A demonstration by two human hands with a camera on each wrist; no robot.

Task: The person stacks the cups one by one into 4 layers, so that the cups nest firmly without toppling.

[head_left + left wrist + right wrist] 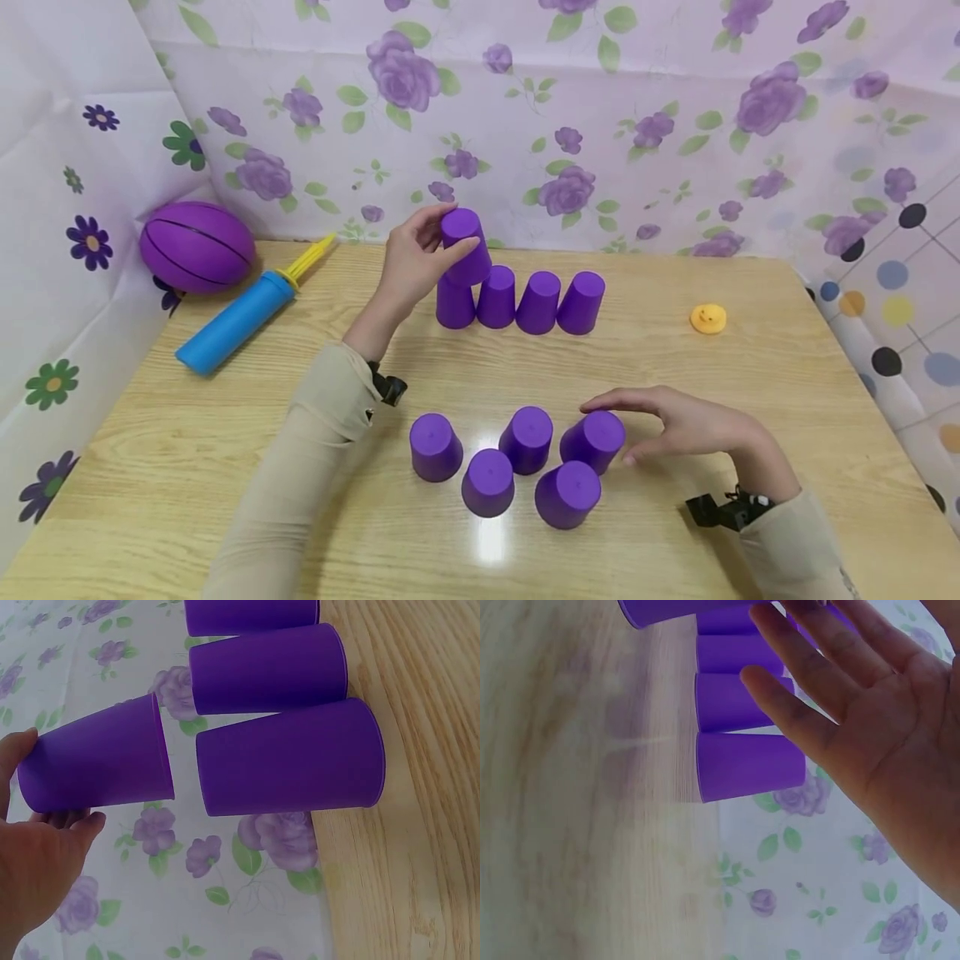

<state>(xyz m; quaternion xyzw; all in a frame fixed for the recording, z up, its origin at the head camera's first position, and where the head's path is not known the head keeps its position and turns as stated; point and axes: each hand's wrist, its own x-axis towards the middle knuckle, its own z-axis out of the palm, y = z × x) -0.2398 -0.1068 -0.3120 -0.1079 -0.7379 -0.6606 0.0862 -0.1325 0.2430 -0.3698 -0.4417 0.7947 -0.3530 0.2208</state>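
Note:
My left hand grips an upside-down purple cup between thumb and fingers. In the left wrist view, a gap separates the rim of this held cup from the nearest cup of the back row. That row is several purple cups standing upside down side by side, ending with a right-hand cup. Nearer the front, my right hand reaches around an upside-down purple cup, thumb and fingers spread apart. The right wrist view shows the right palm with its fingers extended.
More upside-down purple cups, including a left one and a front one, stand at the front. A purple ball and a blue hand pump lie at the left. A yellow rubber duck sits at the right.

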